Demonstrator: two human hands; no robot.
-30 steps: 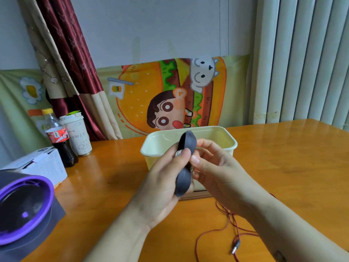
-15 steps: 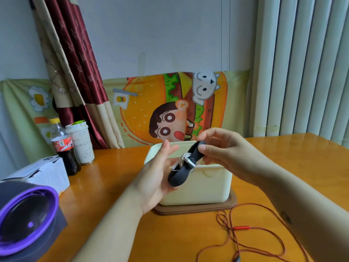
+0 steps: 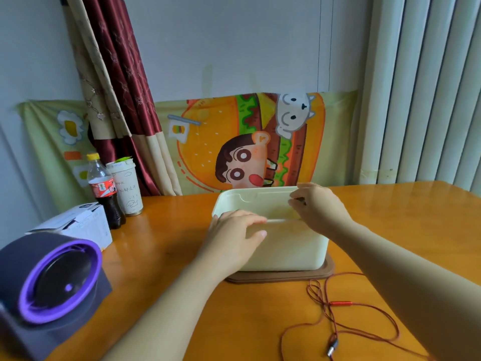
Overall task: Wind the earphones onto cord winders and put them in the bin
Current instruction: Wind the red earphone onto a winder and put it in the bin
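- The glossy orange-brown wooden table (image 3: 390, 230) bore everything.
- The smooth cream plastic bin (image 3: 291, 251), a rounded rectangle, stood on a brown base (image 3: 281, 278).
- The left hand (image 3: 234, 235) rested slack-fingered on the bin's near rim, gripping nothing.
- The right hand (image 3: 320, 209) hovered curled over the bin; its hold could not be told.
- The thin red earphones (image 3: 338, 303) lay loosely looped on the table near the bin's front right corner.

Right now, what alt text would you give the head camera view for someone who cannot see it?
A person's left hand rests on the near rim of a cream plastic bin on an orange-brown wooden table, while the right hand reaches over its open top, fingers curled. A thin red earphone cable lies loose on the table nearby.
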